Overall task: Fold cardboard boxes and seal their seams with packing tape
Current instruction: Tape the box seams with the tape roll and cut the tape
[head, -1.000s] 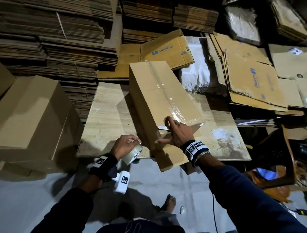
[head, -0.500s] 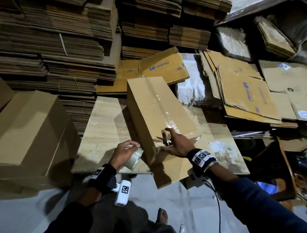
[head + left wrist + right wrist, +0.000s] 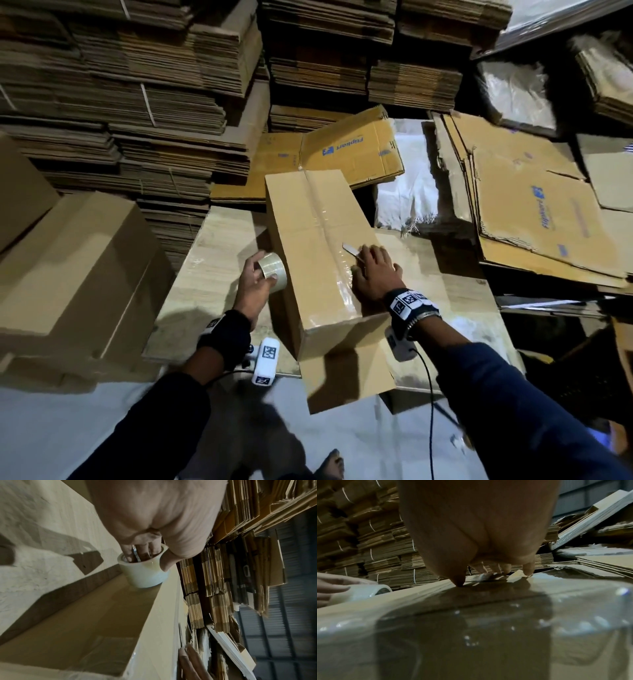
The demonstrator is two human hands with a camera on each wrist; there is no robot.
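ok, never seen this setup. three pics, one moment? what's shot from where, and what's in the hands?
Yes, one moment, three cameras on a person, no robot. The wide picture is from a head camera looking down; the other two are from cameras strapped to each wrist, looking along the fingers.

A taped cardboard box lies on a wooden table, with stacks of flattened cartons behind. The left hand grips a roll of clear tape, fingers inside its core, beside the box. The right hand lies on the taped seam on top, holding a small blade that sticks out past the fingers.
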